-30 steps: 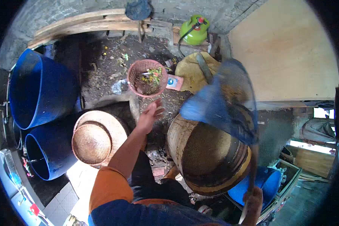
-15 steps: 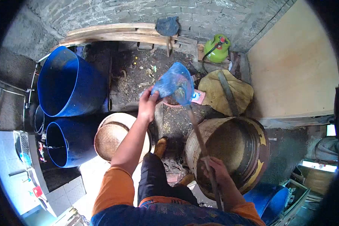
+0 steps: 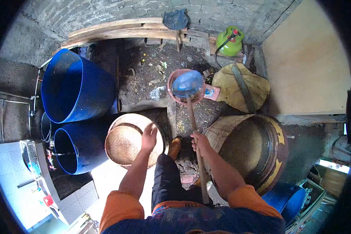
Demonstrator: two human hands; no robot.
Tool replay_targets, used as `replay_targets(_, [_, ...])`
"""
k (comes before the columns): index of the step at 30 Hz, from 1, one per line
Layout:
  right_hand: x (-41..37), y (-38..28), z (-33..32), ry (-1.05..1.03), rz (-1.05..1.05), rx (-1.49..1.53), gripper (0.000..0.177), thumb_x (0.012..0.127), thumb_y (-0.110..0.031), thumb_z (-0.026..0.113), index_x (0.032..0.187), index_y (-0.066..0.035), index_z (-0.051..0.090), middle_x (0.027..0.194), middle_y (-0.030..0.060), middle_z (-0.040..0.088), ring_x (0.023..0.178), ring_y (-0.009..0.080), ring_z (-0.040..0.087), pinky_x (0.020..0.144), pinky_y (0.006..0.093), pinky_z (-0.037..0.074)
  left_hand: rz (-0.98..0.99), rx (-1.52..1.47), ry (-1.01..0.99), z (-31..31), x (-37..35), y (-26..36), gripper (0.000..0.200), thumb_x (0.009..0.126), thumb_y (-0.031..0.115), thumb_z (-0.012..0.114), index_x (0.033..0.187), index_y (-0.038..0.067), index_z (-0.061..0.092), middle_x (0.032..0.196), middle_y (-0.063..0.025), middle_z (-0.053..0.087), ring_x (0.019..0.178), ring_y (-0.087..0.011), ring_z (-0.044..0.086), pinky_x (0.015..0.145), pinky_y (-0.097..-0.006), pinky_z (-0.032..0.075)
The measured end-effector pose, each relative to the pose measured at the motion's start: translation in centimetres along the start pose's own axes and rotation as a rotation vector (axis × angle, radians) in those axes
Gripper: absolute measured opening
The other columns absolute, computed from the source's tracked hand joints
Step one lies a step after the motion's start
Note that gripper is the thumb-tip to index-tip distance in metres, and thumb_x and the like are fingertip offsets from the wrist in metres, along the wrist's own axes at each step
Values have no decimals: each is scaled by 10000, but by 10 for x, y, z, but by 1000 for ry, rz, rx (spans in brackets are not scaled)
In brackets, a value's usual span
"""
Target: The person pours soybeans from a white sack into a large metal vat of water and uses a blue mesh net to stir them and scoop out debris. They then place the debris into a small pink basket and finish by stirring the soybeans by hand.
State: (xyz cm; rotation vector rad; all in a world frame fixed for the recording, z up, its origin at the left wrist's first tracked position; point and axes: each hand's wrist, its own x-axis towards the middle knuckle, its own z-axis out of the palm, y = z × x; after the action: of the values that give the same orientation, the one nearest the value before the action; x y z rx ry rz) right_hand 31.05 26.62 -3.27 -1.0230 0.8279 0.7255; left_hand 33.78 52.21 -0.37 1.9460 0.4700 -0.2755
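Over the floor [image 3: 187,57], right hand [image 3: 199,142] grips net pole [image 3: 192,115], left hand [image 3: 149,137] open, packet [image 3: 211,93] illegible.

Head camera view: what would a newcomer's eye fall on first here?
Probably the long-handled blue net, near the centre, its pole in the right hand and its bag over the pink basket. Next, the large blue barrels at the picture's left and the wide round drum at its right. The bright green gas cylinder stands out by the back wall.
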Motion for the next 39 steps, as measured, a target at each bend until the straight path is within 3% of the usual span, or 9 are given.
replay_targets(2, [15, 8, 0, 113, 15, -111, 412, 865, -458, 500, 870, -46, 502, 614, 21, 458, 432, 133, 430, 382, 305, 371, -174, 260, -55, -23, -50, -30, 379, 858, 273, 536, 1194, 101, 499, 1112, -209, 533, 984, -305, 550, 852, -379, 429])
replay_targets(5, [17, -1, 2, 116, 32, -181, 475, 873, -536, 413, 869, -68, 495, 587, -1, 421, 446, 128, 415, 405, 308, 375, -258, 357, -158, -50, -117, -76, 395, 837, 283, 548, 1160, 58, 528, 1097, -210, 558, 1017, -322, 540, 860, -397, 429])
replay_targets(7, [11, -4, 1, 106, 7, -215, 470, 874, -537, 414, 872, -72, 483, 586, -3, 417, 439, 123, 407, 403, 308, 371, -39, 454, -194, -60, -154, -203, 402, 827, 288, 555, 1151, 51, 540, 1134, -206, 552, 1058, -325, 526, 876, -396, 424])
replay_targets(9, [8, -6, -2, 99, -22, -247, 465, 874, -538, 416, 874, -76, 471, 585, -5, 414, 431, 118, 399, 401, 309, 368, -485, 287, -130, -69, -185, -160, 406, 825, 287, 559, 1161, 60, 537, 1171, -191, 541, 1092, -322, 512, 893, -380, 419])
replay_targets(12, [8, -11, -1, 31, 15, -204, 427, 880, -521, 424, 892, -95, 441, 580, -12, 402, 416, 108, 378, 393, 299, 351, -599, 312, -103, -74, -212, -178, 426, 821, 299, 570, 1173, 62, 531, 1184, -189, 536, 1103, -317, 507, 902, -376, 415])
replay_targets(19, [-2, -5, 12, -28, 12, -98, 411, 876, -519, 438, 896, -110, 409, 592, -16, 389, 414, 96, 357, 393, 283, 344, -461, 168, -34, -68, -234, -198, 406, 825, 291, 594, 1156, 61, 544, 1165, -196, 544, 1103, -306, 509, 911, -366, 411])
replay_targets(30, [-14, -5, 12, -18, 17, -117, 402, 880, -517, 428, 848, -116, 429, 578, -27, 383, 412, 82, 341, 381, 274, 318, -712, -31, -33, -62, -274, -205, 443, 826, 311, 593, 1190, 67, 526, 1185, -186, 533, 1106, -291, 507, 893, -364, 422])
replay_targets(36, [-8, -6, 19, -36, 134, 18, 401, 886, -524, 407, 834, -126, 432, 568, -37, 367, 409, 82, 326, 383, 275, 302, -692, 57, -47, -61, -289, -246, 427, 837, 319, 575, 1171, 56, 535, 1144, -183, 554, 1062, -302, 533, 870, -369, 436])
replay_targets(39, [-22, -7, 23, 17, 67, -85, 400, 886, -523, 409, 828, -127, 427, 565, -40, 359, 408, 84, 321, 390, 274, 299, -682, 49, -44, -62, -291, -251, 436, 835, 328, 574, 1168, 50, 537, 1134, -184, 559, 1053, -303, 538, 865, -368, 438])
